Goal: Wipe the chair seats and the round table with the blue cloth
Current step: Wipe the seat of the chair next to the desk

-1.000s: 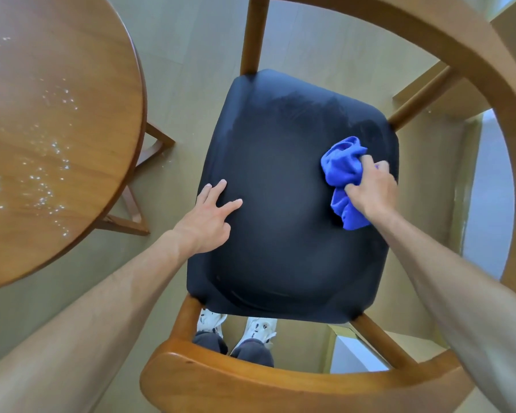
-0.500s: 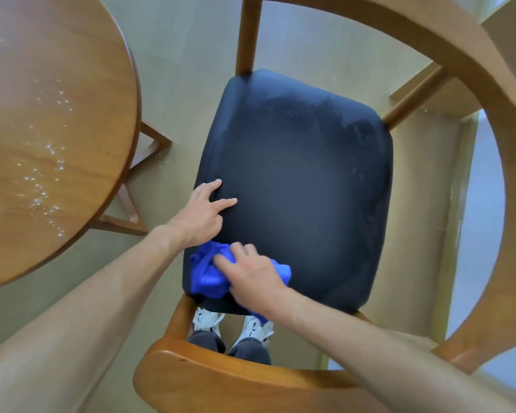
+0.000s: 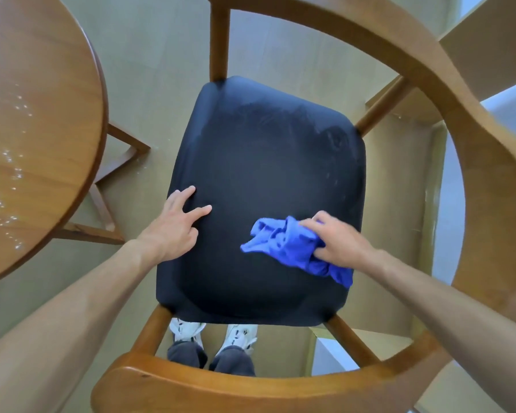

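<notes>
1. Seat (image 3: 259,186) of the wooden chair (image 3: 280,386): dark, padded, seen from above at centre; faint wipe streaks are seen on its far right part.
2. Blue cloth (image 3: 286,248) is bunched on the near right part of the seat, w/ a loose end trailing toward the seat's near right edge.
3. Right hand (image 3: 337,242) is laid on the cloth's right side, fingers curled and clamped on the fabric, which is pressed onto the seat.
4. Left hand (image 3: 173,228) is rested on the seat's left edge, fingers spread apart and fairly straight, nothing held; it is kept well apart from the cloth.
5. Round table (image 3: 39,120) is seen at left, beside the chair but not touching it; pale specks/droplets are scattered over its near left surface.
6. Chair's curved back rail is seen across the near edge and sweeps round the right side to the far side.
7. White shoes (image 3: 215,332) and dark trouser legs are visible on the floor betw. seat and near rail.
</notes>
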Demonstrator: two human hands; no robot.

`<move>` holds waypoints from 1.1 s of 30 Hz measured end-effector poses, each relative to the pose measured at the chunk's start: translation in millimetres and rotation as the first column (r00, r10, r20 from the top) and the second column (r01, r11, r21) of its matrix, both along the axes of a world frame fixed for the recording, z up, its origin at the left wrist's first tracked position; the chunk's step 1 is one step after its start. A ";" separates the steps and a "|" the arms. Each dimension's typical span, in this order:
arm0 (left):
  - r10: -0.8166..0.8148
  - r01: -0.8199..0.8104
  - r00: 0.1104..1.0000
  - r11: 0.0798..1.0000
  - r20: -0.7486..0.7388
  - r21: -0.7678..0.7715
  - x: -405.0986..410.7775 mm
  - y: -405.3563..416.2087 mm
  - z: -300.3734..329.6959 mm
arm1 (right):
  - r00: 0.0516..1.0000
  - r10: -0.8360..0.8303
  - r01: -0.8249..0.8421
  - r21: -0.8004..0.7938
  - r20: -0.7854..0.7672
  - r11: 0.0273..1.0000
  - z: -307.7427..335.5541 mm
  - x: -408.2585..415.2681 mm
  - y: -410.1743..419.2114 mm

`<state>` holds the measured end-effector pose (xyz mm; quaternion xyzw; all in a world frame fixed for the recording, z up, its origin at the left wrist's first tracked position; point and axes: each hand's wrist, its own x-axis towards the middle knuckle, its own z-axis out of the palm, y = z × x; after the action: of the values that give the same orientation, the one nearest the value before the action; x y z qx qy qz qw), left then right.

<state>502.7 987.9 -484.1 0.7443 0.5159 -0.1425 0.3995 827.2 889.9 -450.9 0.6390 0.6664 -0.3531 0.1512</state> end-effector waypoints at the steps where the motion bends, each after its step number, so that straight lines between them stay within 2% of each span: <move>1: 0.000 0.000 1.000 1.000 -0.004 0.004 0.5 -0.3 0.0 | 0.995 -0.096 0.096 0.022 0.003 0.995 -0.4 9.0 6.2; 4: -0.007 0.007 1.000 1.000 -0.020 0.007 1.5 0.0 1.2 | 0.984 -0.174 0.171 0.078 0.033 0.982 -2.6 8.6 10.4; 7: -0.016 0.016 0.999 1.000 -0.038 0.003 3.1 0.4 3.9 | 0.968 -0.219 0.185 0.247 0.120 0.951 -4.6 -0.3 -3.1; 9: -0.020 0.020 0.999 1.000 -0.044 -0.001 4.0 0.3 5.6 | 0.966 -0.237 0.199 0.293 0.101 0.935 -3.6 -4.0 -13.6; 13: -0.040 0.039 0.997 0.999 -0.073 -0.019 5.6 0.2 9.0 | 0.977 -0.215 0.210 0.183 0.007 0.961 1.3 2.8 -15.1; 16: -0.062 0.058 0.992 0.998 -0.110 -0.041 8.5 1.7 13.0 | 0.906 -0.410 0.412 -0.002 -0.102 0.911 8.0 13.6 -2.4; 19: -0.089 0.080 0.985 0.995 -0.146 -0.067 12.2 4.4 20.8 | 0.909 -0.416 0.416 0.002 0.002 0.909 12.7 21.8 3.0; 22: -0.096 0.086 0.980 0.994 -0.176 -0.065 18.5 4.1 33.8 | 0.866 -0.498 0.498 -0.014 -0.041 0.867 21.6 23.2 6.4; 24: -0.092 0.087 0.981 0.996 -0.170 -0.034 26.2 1.7 46.0 | 0.867 -0.494 0.494 -0.018 -0.065 0.869 31.0 21.9 7.5; 28: -0.084 0.087 0.995 0.995 -0.060 0.046 50.2 2.5 75.5 | 0.890 -0.434 0.441 0.023 -0.141 0.897 61.8 10.1 9.9; 33: -0.142 0.118 0.954 0.988 0.266 0.105 85.2 12.9 133.7 | 0.926 -0.265 0.318 0.175 -0.267 0.932 132.5 -5.8 18.7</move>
<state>587.9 1000.8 -350.4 0.8059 0.4118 -0.0420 0.4233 821.4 908.5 -318.4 0.6967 0.6110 -0.3718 -0.0546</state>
